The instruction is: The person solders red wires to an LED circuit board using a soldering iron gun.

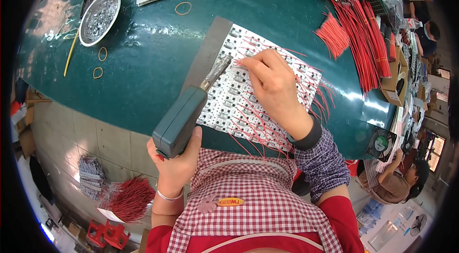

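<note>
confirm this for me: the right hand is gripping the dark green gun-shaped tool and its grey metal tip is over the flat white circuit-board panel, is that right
Not quite: the left hand grips the dark green gun-shaped tool, as the head view shows. Its grey metal tip is over the flat white circuit-board panel.

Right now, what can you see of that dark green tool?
The dark green tool has a boxy, plastic-looking body and a narrow, metal-looking front. The left hand grips its rear end. It slants forward and rightward, its tip over the white circuit-board panel, near the right hand; contact there is unclear.
</note>
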`<state>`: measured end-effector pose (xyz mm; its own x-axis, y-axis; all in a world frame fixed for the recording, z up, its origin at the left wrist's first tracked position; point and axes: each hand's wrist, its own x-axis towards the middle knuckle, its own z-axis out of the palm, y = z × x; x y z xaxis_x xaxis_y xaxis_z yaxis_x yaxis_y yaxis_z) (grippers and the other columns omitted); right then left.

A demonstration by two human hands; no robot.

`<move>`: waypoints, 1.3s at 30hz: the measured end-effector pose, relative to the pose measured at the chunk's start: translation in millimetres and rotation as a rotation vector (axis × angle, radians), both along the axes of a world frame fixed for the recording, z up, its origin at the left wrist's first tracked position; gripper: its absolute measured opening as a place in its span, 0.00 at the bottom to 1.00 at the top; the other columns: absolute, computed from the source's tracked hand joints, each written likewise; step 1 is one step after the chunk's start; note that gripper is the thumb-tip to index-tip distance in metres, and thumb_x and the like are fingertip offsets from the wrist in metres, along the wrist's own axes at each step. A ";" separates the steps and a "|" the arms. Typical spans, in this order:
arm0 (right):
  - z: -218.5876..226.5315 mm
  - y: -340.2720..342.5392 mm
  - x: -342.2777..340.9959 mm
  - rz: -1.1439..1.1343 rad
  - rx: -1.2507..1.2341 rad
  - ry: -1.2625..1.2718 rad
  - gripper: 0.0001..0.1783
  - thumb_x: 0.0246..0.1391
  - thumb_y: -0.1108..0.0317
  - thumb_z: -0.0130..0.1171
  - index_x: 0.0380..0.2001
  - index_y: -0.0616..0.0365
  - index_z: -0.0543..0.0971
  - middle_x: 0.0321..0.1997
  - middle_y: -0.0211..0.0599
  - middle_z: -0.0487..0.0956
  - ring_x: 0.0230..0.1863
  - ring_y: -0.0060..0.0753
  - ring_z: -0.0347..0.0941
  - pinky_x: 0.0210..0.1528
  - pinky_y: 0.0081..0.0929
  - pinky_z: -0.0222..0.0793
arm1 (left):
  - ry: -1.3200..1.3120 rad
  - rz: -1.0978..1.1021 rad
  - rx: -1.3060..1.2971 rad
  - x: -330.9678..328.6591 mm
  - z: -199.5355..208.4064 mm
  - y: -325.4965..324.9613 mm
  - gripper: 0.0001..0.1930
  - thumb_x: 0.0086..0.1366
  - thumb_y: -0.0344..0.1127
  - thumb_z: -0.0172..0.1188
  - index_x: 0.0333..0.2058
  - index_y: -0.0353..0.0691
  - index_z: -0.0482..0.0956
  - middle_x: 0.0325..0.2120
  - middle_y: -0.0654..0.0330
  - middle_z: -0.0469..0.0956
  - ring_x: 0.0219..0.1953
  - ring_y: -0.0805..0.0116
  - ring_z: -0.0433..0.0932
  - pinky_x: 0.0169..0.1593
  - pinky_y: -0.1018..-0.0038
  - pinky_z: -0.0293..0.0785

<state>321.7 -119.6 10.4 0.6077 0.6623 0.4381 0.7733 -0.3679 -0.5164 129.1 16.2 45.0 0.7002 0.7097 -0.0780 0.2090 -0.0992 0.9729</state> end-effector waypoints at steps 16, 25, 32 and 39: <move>7.1 2.8 -3.1 0.007 -0.105 -0.082 0.12 0.45 0.83 0.63 0.35 0.59 0.82 0.28 0.35 0.73 0.32 0.38 0.73 0.32 0.35 0.70 | 0.026 -0.074 0.092 0.7 1.8 7.1 0.09 0.54 0.24 0.70 0.34 0.32 0.81 0.28 0.61 0.82 0.27 0.76 0.76 0.32 0.77 0.72; 8.2 3.0 -2.6 -0.003 -0.125 -0.086 0.11 0.45 0.82 0.63 0.33 0.59 0.82 0.29 0.36 0.73 0.33 0.38 0.74 0.32 0.35 0.71 | 0.050 0.101 -0.065 -16.2 -0.4 4.1 0.12 0.55 0.24 0.71 0.38 0.30 0.82 0.32 0.60 0.83 0.31 0.75 0.80 0.36 0.76 0.76; 35.9 -24.0 -12.3 -0.070 -0.197 -0.059 0.12 0.45 0.82 0.63 0.35 0.59 0.83 0.30 0.37 0.75 0.33 0.39 0.75 0.33 0.33 0.72 | 0.100 0.065 -0.031 -20.2 1.9 6.6 0.15 0.54 0.25 0.72 0.41 0.29 0.82 0.35 0.58 0.84 0.32 0.75 0.80 0.37 0.76 0.77; 64.7 -29.2 -24.0 -0.109 -0.033 -0.081 0.13 0.42 0.83 0.64 0.34 0.60 0.82 0.28 0.36 0.74 0.30 0.38 0.73 0.29 0.34 0.69 | 0.073 0.093 -0.072 -15.8 4.5 5.8 0.13 0.54 0.25 0.72 0.39 0.30 0.82 0.33 0.59 0.84 0.31 0.75 0.79 0.36 0.77 0.76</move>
<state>297.7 -148.8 75.1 0.6404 0.6095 0.4673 0.7664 -0.4677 -0.4403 113.3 21.9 49.5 0.6223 0.7618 -0.1798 0.2848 -0.0063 0.9586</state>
